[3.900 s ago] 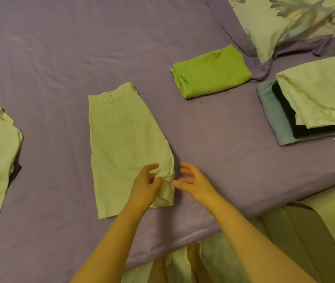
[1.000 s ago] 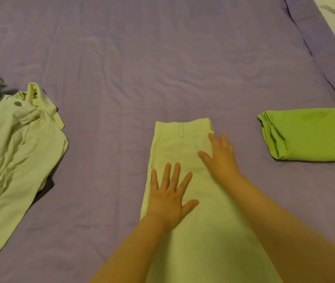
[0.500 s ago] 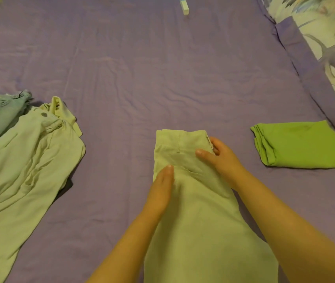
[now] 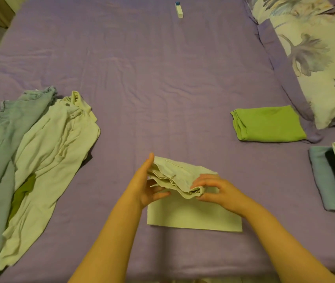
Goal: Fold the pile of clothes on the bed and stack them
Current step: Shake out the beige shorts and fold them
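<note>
A: Garment on the sheet?

B: Pale yellow-green shorts (image 4: 193,217), thin woven cloth, near the bed's near edge. Lower half lies flat, a crisp rectangle; waistband end is lifted and doubled back over it, layered edges showing.

A: Hands?

B: Left hand (image 4: 145,185) grasps the lifted fold's left end, fingers under, thumb up along the side. Right hand (image 4: 215,189) pinches the right end, fingers curled over the bunched edge.

A: Count the rest.

B: One bright green folded square (image 4: 268,125) to the right. One stack (image 4: 334,178) at the right edge: three layers, blue-grey, black, cream. Left pile: one pair of light denim jeans (image 4: 1,144), one wrinkled cream garment (image 4: 54,152), one green scrap (image 4: 22,190) peeking under. Purple sheet (image 4: 142,78), creased. One floral pillow (image 4: 309,48). One small box (image 4: 179,9) far off.
</note>
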`<move>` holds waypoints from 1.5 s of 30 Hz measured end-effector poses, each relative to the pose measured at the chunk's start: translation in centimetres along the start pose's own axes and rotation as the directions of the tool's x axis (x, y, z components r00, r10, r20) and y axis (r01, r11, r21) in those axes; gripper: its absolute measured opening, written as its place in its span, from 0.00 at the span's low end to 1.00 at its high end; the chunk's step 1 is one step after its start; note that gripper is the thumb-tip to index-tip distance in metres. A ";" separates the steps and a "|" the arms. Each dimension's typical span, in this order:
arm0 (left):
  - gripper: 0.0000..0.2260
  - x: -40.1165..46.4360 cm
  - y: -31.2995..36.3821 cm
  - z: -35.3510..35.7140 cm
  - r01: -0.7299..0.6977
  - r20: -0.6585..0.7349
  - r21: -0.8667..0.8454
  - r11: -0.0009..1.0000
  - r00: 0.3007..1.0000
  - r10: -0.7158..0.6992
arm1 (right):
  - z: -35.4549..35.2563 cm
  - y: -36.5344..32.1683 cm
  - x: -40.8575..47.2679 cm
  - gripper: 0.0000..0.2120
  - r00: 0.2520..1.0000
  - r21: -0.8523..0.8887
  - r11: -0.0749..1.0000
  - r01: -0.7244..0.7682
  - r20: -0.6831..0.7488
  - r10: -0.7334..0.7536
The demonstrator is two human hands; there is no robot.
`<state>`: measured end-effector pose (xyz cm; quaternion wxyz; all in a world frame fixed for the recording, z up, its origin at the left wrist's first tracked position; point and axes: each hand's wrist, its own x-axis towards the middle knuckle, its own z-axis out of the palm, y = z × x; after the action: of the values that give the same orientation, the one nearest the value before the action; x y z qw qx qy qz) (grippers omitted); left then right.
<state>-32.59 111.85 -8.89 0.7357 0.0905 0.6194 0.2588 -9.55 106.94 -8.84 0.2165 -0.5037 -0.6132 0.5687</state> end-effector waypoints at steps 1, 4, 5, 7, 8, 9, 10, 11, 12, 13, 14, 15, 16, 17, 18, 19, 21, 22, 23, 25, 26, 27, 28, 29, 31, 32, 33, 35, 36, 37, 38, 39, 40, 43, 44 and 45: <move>0.19 -0.4 -0.6 0.0 0.012 0.003 -0.011 1.000 1.000 -0.012 | 0.2 0.1 -0.9 0.13 1.000 0.019 0.999 -0.027 0.008 0.027; 0.05 -1.4 -2.4 0.3 0.013 0.006 -0.034 0.999 1.000 -0.013 | 0.7 1.1 -3.3 0.15 0.988 0.138 0.978 -0.154 0.018 0.153; 0.04 -1.5 -3.0 0.4 0.005 -0.004 -0.048 0.999 1.000 -0.005 | 1.0 1.5 -3.8 0.16 0.984 0.201 0.964 -0.176 0.013 0.177; 0.04 -1.8 -4.0 0.2 -0.020 -0.019 -0.090 0.996 1.000 0.018 | 1.8 1.9 -4.4 0.17 0.967 0.348 0.915 -0.204 -0.072 0.243; 0.04 -2.0 -4.6 0.2 -0.035 -0.019 -0.103 0.994 0.999 0.033 | 2.4 2.2 -4.5 0.18 0.941 0.412 0.884 -0.219 -0.150 0.303; 0.04 -2.1 -5.3 0.1 -0.050 -0.012 -0.108 0.993 0.999 0.049 | 2.9 2.5 -4.6 0.19 0.905 0.475 0.848 -0.235 -0.213 0.369; 0.06 -2.4 -6.2 0.0 -0.062 0.004 -0.112 0.992 0.998 0.063 | 3.5 3.0 -4.7 0.23 0.873 0.543 0.802 -0.249 -0.233 0.429; 0.08 -2.7 -7.1 -0.1 -0.070 0.023 -0.113 0.991 0.997 0.073 | 4.1 3.5 -4.7 0.28 0.854 0.616 0.744 -0.258 -0.215 0.474; 0.10 -3.0 -8.1 -0.3 -0.070 0.041 -0.108 0.992 0.996 0.075 | 4.5 4.0 -4.8 0.32 0.848 0.668 0.695 -0.267 -0.180 0.499; 0.11 -3.2 -9.0 -0.7 -0.062 0.046 -0.090 0.994 0.997 0.066 | 4.9 4.5 -5.0 0.34 0.849 0.676 0.682 -0.280 -0.158 0.505; 0.12 -3.3 -9.9 -1.2 -0.046 0.034 -0.067 0.997 0.998 0.048 | 5.2 5.2 -5.2 0.34 0.852 0.641 0.708 -0.297 -0.157 0.499; 0.12 -3.4 -10.6 -1.8 -0.026 0.007 -0.044 0.999 1.000 0.027 | 5.4 5.7 -5.4 0.33 0.854 0.580 0.751 -0.315 -0.172 0.491; 0.12 -3.4 -11.2 -2.3 -0.006 -0.024 -0.024 1.000 1.000 0.005 | 5.5 6.3 -5.7 0.32 0.855 0.508 0.795 -0.332 -0.194 0.481; 0.12 -3.3 -11.6 -2.7 0.008 -0.051 0.004 1.000 0.999 -0.008 | 5.5 6.7 -5.8 0.31 0.857 0.431 0.832 -0.348 -0.214 0.469; 0.12 -3.2 -11.9 -2.8 0.008 -0.069 0.043 0.999 0.998 -0.005 | 5.5 7.1 -6.0 0.31 0.858 0.359 0.861 -0.361 -0.233 0.457; 0.12 -2.9 -12.2 -2.8 -0.008 -0.085 0.091 0.996 0.996 0.016 | 5.4 7.5 -6.0 0.30 0.862 0.299 0.881 -0.366 -0.248 0.442; 0.18 -1.8 -12.4 -2.4 -0.068 -0.120 0.184 0.981 0.989 0.091 | 5.2 8.0 -5.7 0.30 0.870 0.219 0.908 -0.356 -0.278 0.408; 0.23 -1.0 -12.4 -2.2 -0.103 -0.134 0.233 0.967 0.982 0.136 | 5.1 8.3 -5.4 0.30 0.872 0.196 0.918 -0.345 -0.295 0.390; 0.26 -0.2 -12.3 -1.9 -0.137 -0.139 0.283 0.949 0.973 0.182 | 5.0 8.5 -5.0 0.30 0.872 0.180 0.925 -0.334 -0.313 0.376; 0.28 1.7 -11.9 -1.6 -0.189 -0.136 0.364 0.912 0.958 0.253 | 4.9 8.9 -4.0 0.30 0.868 0.166 0.933 -0.320 -0.344 0.359; 0.28 2.6 -11.8 -1.5 -0.201 -0.142 0.402 0.893 0.950 0.278 | 4.9 9.2 -3.4 0.30 0.863 0.168 0.933 -0.318 -0.356 0.358; 0.28 3.4 -11.6 -1.4 -0.209 -0.151 0.447 0.870 0.941 0.303 | 5.0 9.6 -2.9 0.30 0.857 0.167 0.932 -0.323 -0.367 0.362; 0.28 4.2 -11.6 -1.5 -0.223 -0.155 0.494 0.840 0.929 0.337 | 5.2 10.0 -2.3 0.31 0.851 0.159 0.930 -0.331 -0.377 0.367; 0.27 4.9 -11.7 -1.6 -0.241 -0.149 0.540 0.806 0.916 0.373 | 5.5 10.4 -1.8 0.31 0.847 0.133 0.929 -0.345 -0.381 0.370; 0.28 5.9 -11.7 -1.6 -0.261 -0.129 0.641 0.722 0.890 0.437 | 6.0 11.4 -1.0 0.31 0.844 0.023 0.912 -0.410 -0.371 0.388; 0.29 6.3 -11.7 -1.6 -0.250 -0.134 0.725 0.642 0.863 0.487 | 6.3 11.9 -0.8 0.31 0.835 -0.044 0.889 -0.456 -0.366 0.410; 0.29 6.6 -11.6 -1.4 -0.218 -0.148 0.820 0.529 0.812 0.565 | 6.6 12.2 -0.7 0.31 0.820 -0.104 0.859 -0.501 -0.374 0.433; 0.29 6.9 -11.5 -0.5 -0.164 -0.109 0.944 0.285 0.661 0.743 | 7.0 12.5 -0.5 0.29 0.788 -0.224 0.797 -0.560 -0.441 0.429; 0.27 7.0 -11.4 0.3 -0.179 -0.038 0.967 0.181 0.600 0.799 | 7.2 12.4 -0.2 0.28 0.782 -0.304 0.764 -0.569 -0.487 0.388; 0.26 7.3 -11.4 1.1 -0.208 0.041 0.974 0.091 0.555 0.831 | 7.3 12.3 0.1 0.28 0.787 -0.391 0.725 -0.567 -0.517 0.336; 0.25 7.6 -11.4 1.8 -0.229 0.101 0.973 0.028 0.529 0.843 | 7.3 12.2 0.5 0.28 0.803 -0.476 0.684 -0.554 -0.523 0.286; 0.26 7.9 -11.2 2.3 -0.231 0.114 0.973 0.013 0.527 0.842 | 7.4 12.0 1.1 0.29 0.828 -0.556 0.643 -0.527 -0.506 0.241; 0.26 8.3 -10.9 2.5 -0.213 0.076 0.976 0.049 0.539 0.839 | 7.4 12.0 1.8 0.29 0.857 -0.626 0.606 -0.491 -0.472 0.206; 0.23 9.2 -9.7 2.2 -0.199 -0.157 0.930 0.309 0.545 0.824 | 7.3 12.0 3.8 0.29 0.904 -0.718 0.556 -0.418 -0.389 0.177; 0.20 9.4 -9.4 1.8 -0.249 -0.204 0.884 0.394 0.553 0.808 | 7.3 11.9 4.4 0.29 0.912 -0.733 0.550 -0.400 -0.374 0.166; 0.16 9.4 -9.2 1.5 -0.322 -0.238 0.809 0.492 0.586 0.775 | 7.5 11.7 5.0 0.29 0.922 -0.747 0.547 -0.377 -0.360 0.143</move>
<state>-27.76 108.98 -20.84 0.2854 0.4789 0.7900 0.2552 -13.47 105.86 -23.08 -0.0449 -0.7011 -0.6872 0.1850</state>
